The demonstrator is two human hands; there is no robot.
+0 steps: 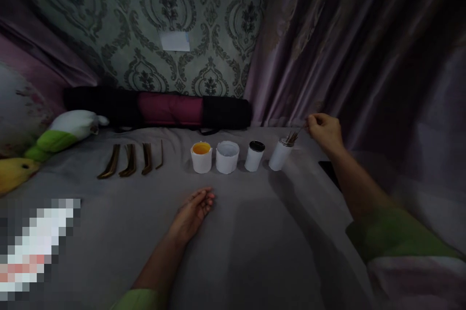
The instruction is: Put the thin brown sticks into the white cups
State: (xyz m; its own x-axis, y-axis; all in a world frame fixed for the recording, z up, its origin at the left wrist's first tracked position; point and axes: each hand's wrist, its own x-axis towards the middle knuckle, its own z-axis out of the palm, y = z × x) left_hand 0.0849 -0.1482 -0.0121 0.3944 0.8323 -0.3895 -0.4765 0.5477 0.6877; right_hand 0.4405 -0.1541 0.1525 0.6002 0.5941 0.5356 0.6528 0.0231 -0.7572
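My right hand is raised at the right end of a row of white cups, its fingers pinched on a thin brown stick that reaches down to the bundle of sticks in the tilted rightmost cup. To its left stand a black-topped cup, a plain white cup and a cup with an orange inside. My left hand lies on the grey sheet in front of the cups, fingers loosely curled and apart, holding nothing.
Several bent brown pieces lie in a row at the left. A black and maroon roll lies along the patterned wall. Soft toys sit at far left. A dark flat object lies under my right forearm. Purple curtains hang at right.
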